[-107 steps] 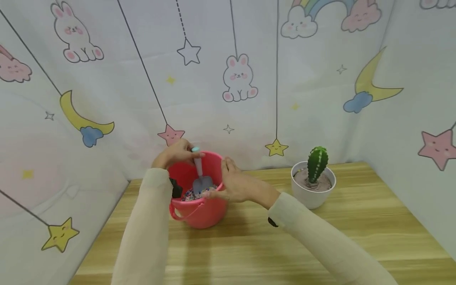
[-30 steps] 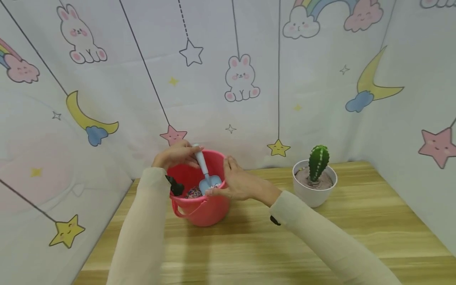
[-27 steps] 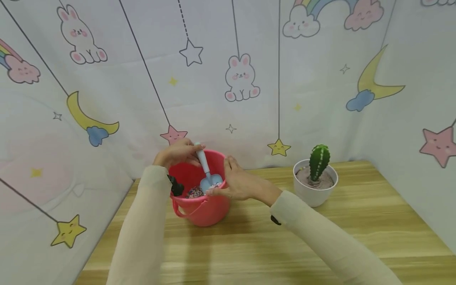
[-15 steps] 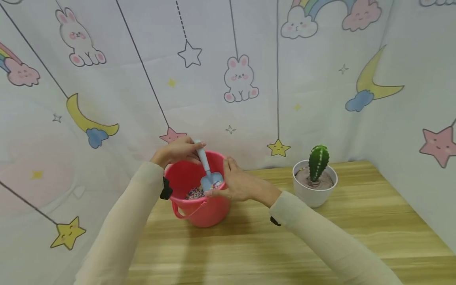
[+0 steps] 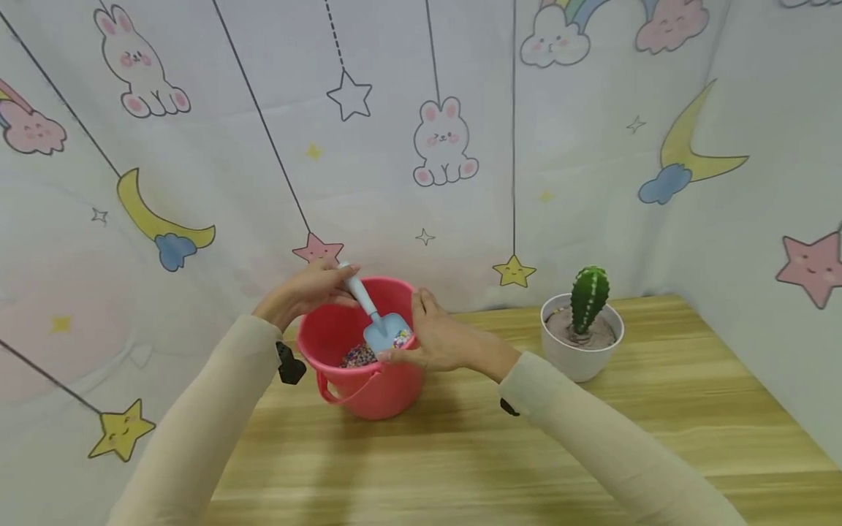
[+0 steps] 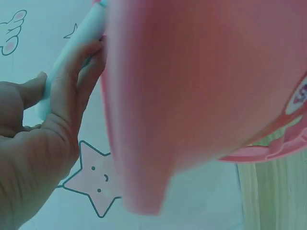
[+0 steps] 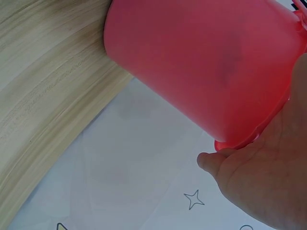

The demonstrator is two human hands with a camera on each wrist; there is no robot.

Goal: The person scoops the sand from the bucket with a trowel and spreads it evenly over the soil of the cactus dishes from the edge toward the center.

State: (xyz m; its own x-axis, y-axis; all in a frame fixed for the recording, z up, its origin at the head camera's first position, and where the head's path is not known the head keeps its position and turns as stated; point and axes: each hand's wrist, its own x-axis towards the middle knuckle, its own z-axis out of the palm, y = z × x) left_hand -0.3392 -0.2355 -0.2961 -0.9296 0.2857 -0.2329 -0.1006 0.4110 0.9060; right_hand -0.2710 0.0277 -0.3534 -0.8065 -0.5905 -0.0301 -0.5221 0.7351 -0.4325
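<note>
My left hand (image 5: 305,291) grips the pale handle of a small blue toy shovel (image 5: 360,296), which slants down to the right into a pink bucket (image 5: 376,394). The shovel blade lies by the bucket's right inner wall, with some multicoloured beads on it. More beads (image 5: 358,356) show at the bucket's bottom. My right hand (image 5: 447,340) holds the bucket's right rim, thumb over the front of it and fingers towards the back. In the left wrist view, fingers and thumb wrap the shovel handle (image 6: 72,52); the blade is hidden behind the bucket wall.
A white pot (image 5: 579,361) with a green cactus (image 5: 588,299) stands on the wooden table (image 5: 500,453) to the right. A patterned cloth (image 5: 395,212) hangs behind and at both sides. The bucket's handle (image 5: 329,391) hangs at its front left.
Earlier the shovel stood steeply in the beads; its blade now carries some beads near the right wall. My left hand and forearm have shifted left, tilting the shovel more. My right hand stays put.
</note>
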